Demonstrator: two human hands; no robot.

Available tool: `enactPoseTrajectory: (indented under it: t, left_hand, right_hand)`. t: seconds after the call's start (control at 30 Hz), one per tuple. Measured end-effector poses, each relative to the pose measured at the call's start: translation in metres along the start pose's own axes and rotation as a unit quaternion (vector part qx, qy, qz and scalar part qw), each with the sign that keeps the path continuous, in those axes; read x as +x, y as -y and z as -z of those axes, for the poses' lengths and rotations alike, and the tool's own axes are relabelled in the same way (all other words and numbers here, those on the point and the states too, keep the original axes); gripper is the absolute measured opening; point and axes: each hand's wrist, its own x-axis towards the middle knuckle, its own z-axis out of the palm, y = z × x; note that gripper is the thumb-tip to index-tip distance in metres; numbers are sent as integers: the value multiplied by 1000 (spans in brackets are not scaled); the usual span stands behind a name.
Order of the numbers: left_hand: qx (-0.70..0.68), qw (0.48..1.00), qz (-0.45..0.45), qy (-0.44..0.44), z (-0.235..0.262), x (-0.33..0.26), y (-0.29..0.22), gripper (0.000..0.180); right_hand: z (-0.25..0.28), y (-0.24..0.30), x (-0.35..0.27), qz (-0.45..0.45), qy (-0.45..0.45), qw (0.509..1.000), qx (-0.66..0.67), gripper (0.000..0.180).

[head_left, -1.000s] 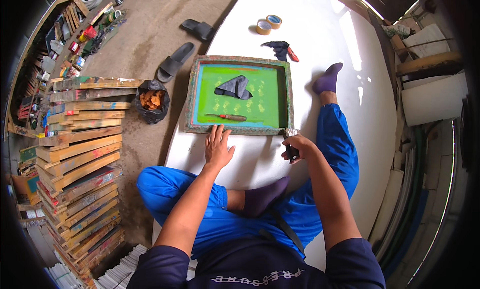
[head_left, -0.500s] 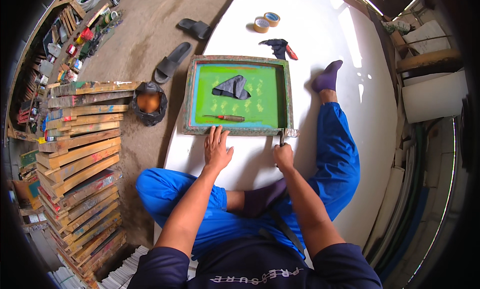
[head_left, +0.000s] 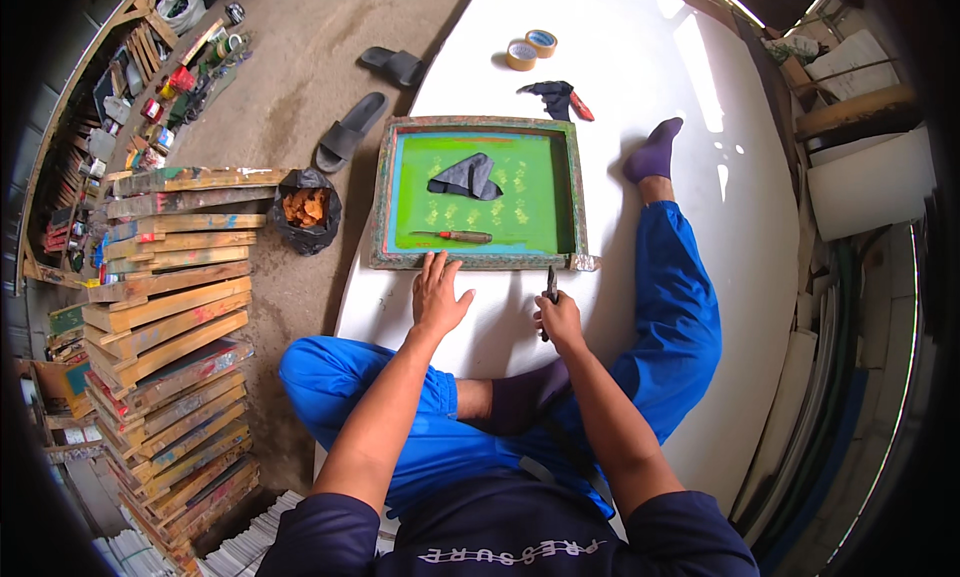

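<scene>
A wooden printing frame (head_left: 478,260) with a green mesh lies flat on a white sheet (head_left: 600,107) before me. On the mesh rest a dark grey cloth (head_left: 466,176) and a wood-handled tool (head_left: 457,236). My left hand (head_left: 438,297) lies flat and spread on the sheet, fingertips touching the frame's near rail. My right hand (head_left: 560,320) grips a dark slim tool (head_left: 549,289), its tip pointing up toward the frame's near right corner. I sit with blue-trousered legs folded, one purple-socked foot (head_left: 654,152) stretched to the frame's right.
Two tape rolls (head_left: 530,49) and a dark rag with a red-handled tool (head_left: 560,99) lie beyond the frame. Black sandals (head_left: 350,132) and a black bag of orange bits (head_left: 305,210) sit on the concrete left. Stacked wooden frames (head_left: 170,307) stand at my left.
My right hand has drawn back from the frame's near right corner toward my body, bringing the dark tool with it. The left hand stays flat by the frame.
</scene>
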Motion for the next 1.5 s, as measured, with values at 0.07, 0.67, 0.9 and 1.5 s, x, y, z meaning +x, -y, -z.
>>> enactPoseTrajectory:
  t: [0.07,0.67,0.9,1.5]
  left_hand:
    - [2,1000,1,6,1,1,-1,64]
    - [3,1000,4,16,6,-3,0,64]
    - [-8,1000,2,4,-1,-3,2,64]
    - [-23,1000,14,-15,-5,-3,-3,61]
  right_hand:
    - [7,2,13,-42,24,991,125,30]
    - [39,24,30,-142,66,976,154,28]
    - [41,22,35,-134,74,980,128,29]
    - [-8,13,32,-102,-107,989,-13,32]
